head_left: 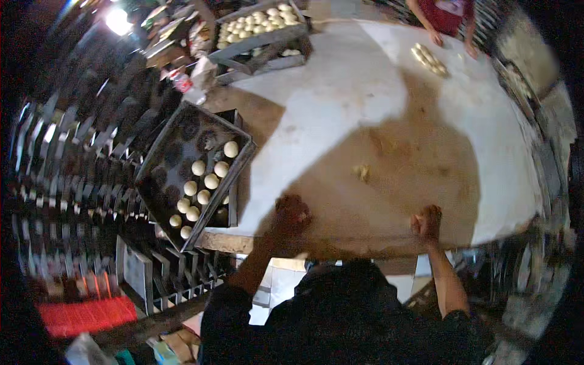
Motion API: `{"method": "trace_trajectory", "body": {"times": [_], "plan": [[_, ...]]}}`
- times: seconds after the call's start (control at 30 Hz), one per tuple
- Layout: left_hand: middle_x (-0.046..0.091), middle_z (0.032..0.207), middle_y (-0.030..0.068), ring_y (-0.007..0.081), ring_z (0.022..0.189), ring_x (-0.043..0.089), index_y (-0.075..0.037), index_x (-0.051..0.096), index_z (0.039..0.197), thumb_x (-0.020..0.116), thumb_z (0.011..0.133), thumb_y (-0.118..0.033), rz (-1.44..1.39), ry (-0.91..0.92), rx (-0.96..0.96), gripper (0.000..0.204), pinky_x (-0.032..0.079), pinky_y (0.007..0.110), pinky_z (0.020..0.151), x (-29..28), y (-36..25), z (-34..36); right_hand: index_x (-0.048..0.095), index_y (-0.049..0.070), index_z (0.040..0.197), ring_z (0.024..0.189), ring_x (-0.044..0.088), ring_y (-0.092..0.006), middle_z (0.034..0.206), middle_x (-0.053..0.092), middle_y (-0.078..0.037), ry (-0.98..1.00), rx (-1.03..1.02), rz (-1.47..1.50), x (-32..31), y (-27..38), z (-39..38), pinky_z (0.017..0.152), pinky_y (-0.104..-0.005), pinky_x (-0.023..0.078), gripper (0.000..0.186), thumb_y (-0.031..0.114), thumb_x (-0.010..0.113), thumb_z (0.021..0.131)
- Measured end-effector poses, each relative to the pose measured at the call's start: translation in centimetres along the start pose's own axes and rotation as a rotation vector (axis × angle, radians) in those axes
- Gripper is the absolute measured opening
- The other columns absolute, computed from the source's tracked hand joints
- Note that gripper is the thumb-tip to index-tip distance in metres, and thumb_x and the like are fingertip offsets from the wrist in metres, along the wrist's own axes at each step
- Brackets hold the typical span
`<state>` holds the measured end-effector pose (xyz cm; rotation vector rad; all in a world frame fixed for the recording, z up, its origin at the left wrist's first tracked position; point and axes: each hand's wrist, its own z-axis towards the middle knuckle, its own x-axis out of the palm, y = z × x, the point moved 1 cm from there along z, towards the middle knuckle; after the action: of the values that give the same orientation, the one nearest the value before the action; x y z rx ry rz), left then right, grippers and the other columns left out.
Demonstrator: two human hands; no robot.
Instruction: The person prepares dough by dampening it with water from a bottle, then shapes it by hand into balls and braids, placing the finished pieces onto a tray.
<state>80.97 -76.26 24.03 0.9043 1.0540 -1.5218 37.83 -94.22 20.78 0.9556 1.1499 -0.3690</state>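
My left hand (293, 214) is curled low over the near left part of the worktable (331, 67), dark in shadow. Whatever lies under its fingers is hidden. Farther right, near the front edge, my right hand (427, 222) is closed like a fist, and I cannot make out anything in it. Beyond and between the hands lies a small piece of dough (361, 173). Left of my left hand, a dark metal tray (167, 143) rests tilted, holding several round dough balls (212, 181) toward its right side.
Another tray (246, 38), full of dough balls, is stacked at the far left. At the far right, a person (447, 15) in a dark red top has both hands at the table by a row of dough pieces (429, 59). Dark metal pans (161, 274) stand at lower left.
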Motion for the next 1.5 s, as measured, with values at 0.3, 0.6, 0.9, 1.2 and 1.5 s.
{"method": "trace_trajectory", "body": {"times": [0.3, 0.6, 0.9, 1.2, 1.5], "plan": [[0.057, 0.099, 0.0127, 0.0317, 0.102, 0.052, -0.009, 0.061, 0.096, 0.068, 0.077, -0.033, -0.293, -0.145, -0.396, 0.032, 0.038, 0.047, 0.097, 4.3, -10.3, 7.5, 0.053, 0.001, 0.086, 0.090, 0.050, -0.0379, 0.092, 0.052, -0.023, -0.025, -0.131, 0.362, 1.2, 8.7, 7.6, 0.089, -0.0503, 0.038, 0.020, 0.020, 0.053, 0.082], [0.060, 0.098, 0.0099, 0.0335, 0.097, 0.052, -0.009, 0.060, 0.088, 0.066, 0.074, -0.026, -0.115, -0.197, -0.431, 0.023, 0.041, 0.044, 0.089, 2.3, -1.4, 7.3, 0.052, -0.003, 0.097, 0.106, 0.044, -0.0467, 0.106, 0.049, -0.028, 0.116, -0.093, 0.215, -0.1, -1.6, 13.1, 0.100, -0.0546, 0.031, 0.026, 0.011, 0.055, 0.075], [0.057, 0.113, 0.0110, 0.0340, 0.108, 0.049, -0.006, 0.059, 0.101, 0.055, 0.085, -0.024, -0.057, 0.016, -0.185, 0.024, 0.038, 0.043, 0.097, 4.7, -5.1, 2.0, 0.045, 0.002, 0.084, 0.089, 0.045, -0.0391, 0.088, 0.046, -0.020, 0.282, -0.132, 0.415, -0.3, -2.3, 7.0, 0.083, -0.0515, 0.036, 0.011, 0.004, 0.053, 0.077], [0.058, 0.111, 0.0132, 0.0339, 0.102, 0.052, -0.009, 0.058, 0.105, 0.057, 0.081, -0.014, -0.425, -0.007, -0.470, 0.024, 0.042, 0.044, 0.093, 3.7, 0.0, 11.3, 0.051, 0.002, 0.084, 0.090, 0.046, -0.0354, 0.090, 0.050, -0.017, -0.420, 0.108, 0.005, 3.7, 0.4, 16.0, 0.088, -0.0461, 0.034, 0.018, 0.020, 0.055, 0.086], [0.051, 0.120, 0.0202, 0.0354, 0.118, 0.045, -0.001, 0.050, 0.116, 0.057, 0.086, -0.023, -0.629, 0.202, -0.357, 0.038, 0.035, 0.047, 0.102, -1.8, 2.2, -3.8, 0.057, 0.003, 0.088, 0.072, 0.057, -0.0209, 0.084, 0.057, -0.007, 0.068, 0.859, 0.605, -0.7, -2.1, 9.5, 0.058, -0.0343, 0.048, 0.024, 0.027, 0.056, 0.088]]}}
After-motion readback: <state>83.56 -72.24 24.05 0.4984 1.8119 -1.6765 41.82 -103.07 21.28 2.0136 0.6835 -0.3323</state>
